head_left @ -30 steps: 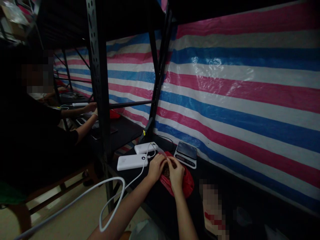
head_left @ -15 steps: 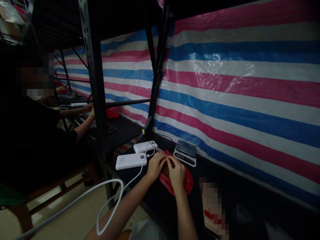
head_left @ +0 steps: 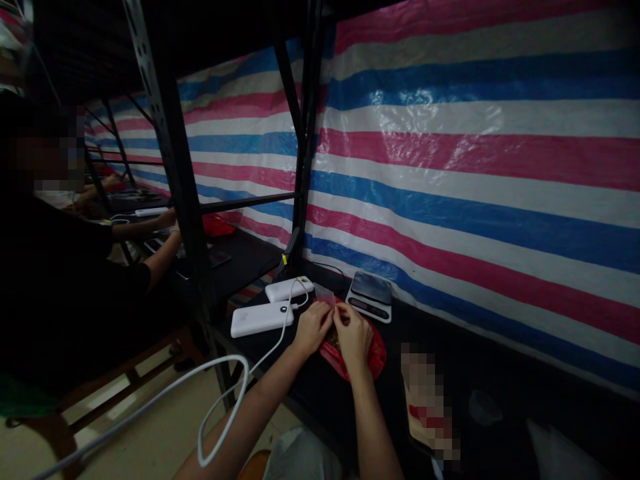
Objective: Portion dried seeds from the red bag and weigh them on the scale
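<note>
A small clear plastic bag (head_left: 326, 294) sticks up between my two hands, above a red plastic bag (head_left: 379, 353). My left hand (head_left: 312, 327) is closed, its fingertips pinching the clear bag's near edge. Opposite it, my right hand (head_left: 354, 335) pinches the same edge with thumb and forefinger. The red bag lies spread on the black tabletop under my hands, holding small brown pieces (head_left: 334, 340) too small to name. My fingers hide part of the clear bag, and I cannot tell whether anything is in it.
Behind my hands stands a small digital scale (head_left: 369, 297). Two white power banks (head_left: 263, 319) lie at the left, with a white cable (head_left: 273, 353) looping toward me. A phone (head_left: 429, 407) lies at the right. A black shelf post (head_left: 173, 153) separates me from a co-worker (head_left: 75, 267).
My hands stay over the red bag, fingertips shifted slightly, and more of the clear bag shows above them. The whole view has turned slightly.
</note>
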Available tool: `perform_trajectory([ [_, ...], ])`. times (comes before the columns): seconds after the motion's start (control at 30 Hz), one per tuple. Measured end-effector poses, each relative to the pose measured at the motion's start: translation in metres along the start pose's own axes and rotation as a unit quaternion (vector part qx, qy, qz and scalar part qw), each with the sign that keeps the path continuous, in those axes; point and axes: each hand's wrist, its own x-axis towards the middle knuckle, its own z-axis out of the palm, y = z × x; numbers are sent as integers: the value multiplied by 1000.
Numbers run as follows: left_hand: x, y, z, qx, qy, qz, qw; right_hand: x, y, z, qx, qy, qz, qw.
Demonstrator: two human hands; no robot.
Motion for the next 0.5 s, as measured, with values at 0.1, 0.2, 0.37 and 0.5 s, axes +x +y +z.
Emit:
perform_trajectory([
  [0.1,0,-1,2,1,13,-12,1000,-1,0,1,-20,1,-3,1000],
  [0.2,1,-2,5,3,17,-19,1000,-2,0,3,-29,1,-10,1000],
  [0.37,3,-5,8,20,12,-3,1000,-1,2,6,-39,15,10,999],
  [0.5,4,-7,10,31,17,-11,999,1,0,11,-22,12,38,999],
])
